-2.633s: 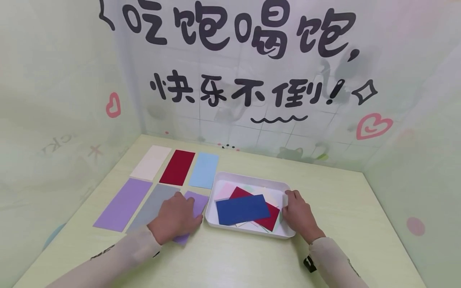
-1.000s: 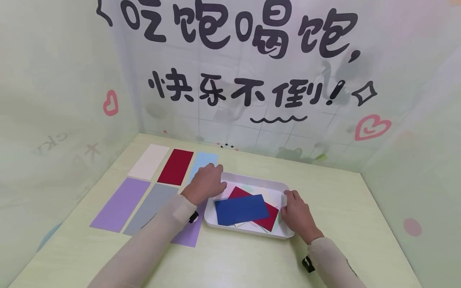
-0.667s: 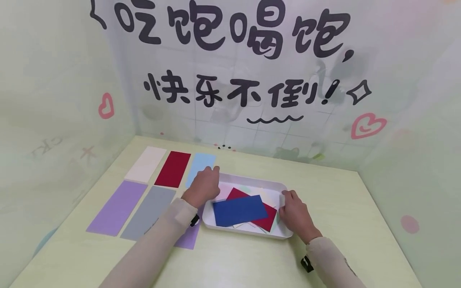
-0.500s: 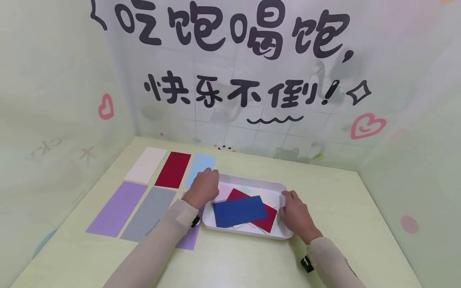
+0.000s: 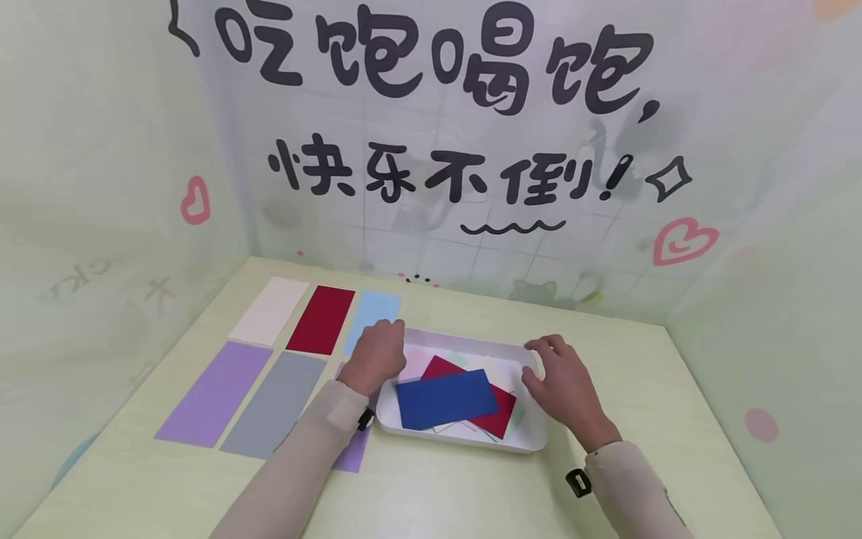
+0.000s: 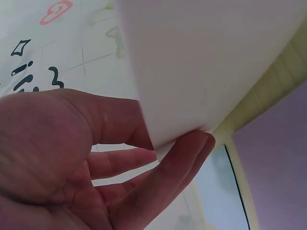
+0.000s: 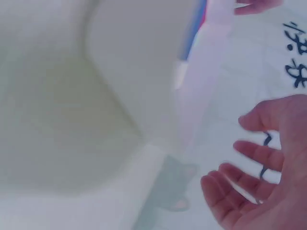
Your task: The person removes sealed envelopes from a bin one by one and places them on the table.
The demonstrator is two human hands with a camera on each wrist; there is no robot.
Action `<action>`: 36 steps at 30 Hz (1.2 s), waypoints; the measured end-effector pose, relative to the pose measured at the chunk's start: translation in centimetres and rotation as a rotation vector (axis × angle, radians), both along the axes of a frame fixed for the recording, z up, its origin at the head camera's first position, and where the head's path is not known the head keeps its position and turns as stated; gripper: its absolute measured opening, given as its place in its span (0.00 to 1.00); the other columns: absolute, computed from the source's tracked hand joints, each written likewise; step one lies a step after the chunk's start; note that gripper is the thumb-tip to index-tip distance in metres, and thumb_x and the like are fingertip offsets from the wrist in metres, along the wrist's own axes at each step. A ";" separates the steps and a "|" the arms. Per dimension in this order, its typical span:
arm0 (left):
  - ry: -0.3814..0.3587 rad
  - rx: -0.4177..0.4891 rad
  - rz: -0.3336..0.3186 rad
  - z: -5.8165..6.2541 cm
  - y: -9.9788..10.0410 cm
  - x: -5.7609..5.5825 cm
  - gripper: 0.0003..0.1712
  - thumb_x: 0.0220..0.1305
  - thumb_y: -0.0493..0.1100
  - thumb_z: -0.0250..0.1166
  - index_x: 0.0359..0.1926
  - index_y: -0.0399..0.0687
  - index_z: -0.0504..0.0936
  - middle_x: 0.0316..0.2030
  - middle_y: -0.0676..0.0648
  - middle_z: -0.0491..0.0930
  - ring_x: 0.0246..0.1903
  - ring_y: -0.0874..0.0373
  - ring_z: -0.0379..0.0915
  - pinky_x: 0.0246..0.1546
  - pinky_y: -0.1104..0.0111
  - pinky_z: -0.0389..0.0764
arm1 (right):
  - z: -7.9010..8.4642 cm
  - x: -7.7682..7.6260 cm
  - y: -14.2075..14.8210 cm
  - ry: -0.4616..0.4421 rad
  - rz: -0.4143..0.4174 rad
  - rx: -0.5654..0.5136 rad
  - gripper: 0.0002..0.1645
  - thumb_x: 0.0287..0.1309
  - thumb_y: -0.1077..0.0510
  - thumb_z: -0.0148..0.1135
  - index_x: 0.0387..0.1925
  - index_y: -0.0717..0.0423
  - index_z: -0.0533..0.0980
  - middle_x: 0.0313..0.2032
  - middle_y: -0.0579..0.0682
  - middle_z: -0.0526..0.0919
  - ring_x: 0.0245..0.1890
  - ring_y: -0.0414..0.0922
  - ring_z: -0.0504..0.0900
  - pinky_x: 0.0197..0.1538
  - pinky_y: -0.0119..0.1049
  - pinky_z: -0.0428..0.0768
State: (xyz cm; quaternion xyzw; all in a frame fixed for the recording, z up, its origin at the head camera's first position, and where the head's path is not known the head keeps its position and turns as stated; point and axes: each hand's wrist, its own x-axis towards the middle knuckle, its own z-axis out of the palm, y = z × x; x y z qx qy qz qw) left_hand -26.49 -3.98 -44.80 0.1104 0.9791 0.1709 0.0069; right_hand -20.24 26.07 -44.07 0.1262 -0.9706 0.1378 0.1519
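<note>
A white tray [image 5: 465, 442] holds a blue paper rectangle [image 5: 444, 399] on top of a dark red one [image 5: 505, 419], with paler sheets beneath. At its left end my left hand [image 5: 377, 355] grips the rim. In the left wrist view, that hand [image 6: 53, 139] has its thumb and fingers on opposite sides of the tray wall [image 6: 206, 57]. My right hand [image 5: 567, 385] hovers at the right end with thumb and fingers spread. In the right wrist view, the right hand [image 7: 268, 177] shows a gap between its fingers and the blurred tray [image 7: 134, 57].
Paper rectangles lie in two rows on the table [image 5: 458, 494] left of the tray: cream [image 5: 269, 309], dark red [image 5: 320, 320] and light blue [image 5: 373, 308] behind; purple [image 5: 214, 393], grey [image 5: 274, 404] and another purple [image 5: 353, 454], partly covered by the left arm, in front. Printed walls enclose the table.
My left hand has moved from the nearer right purple paper to the tray's left rim. My right hand has released the tray's right end and spread its fingers.
</note>
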 end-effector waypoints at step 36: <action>0.039 -0.061 0.034 0.0 1.1 0.3 0.21 0.63 0.36 0.66 0.54 0.33 0.73 0.37 0.37 0.77 0.35 0.47 0.78 0.36 0.59 0.82 | -1.8 -2.4 -4.9 -0.228 0.541 0.270 0.36 0.53 0.38 0.69 0.64 0.34 0.72 0.63 0.41 0.70 0.62 0.45 0.66 0.59 0.45 0.72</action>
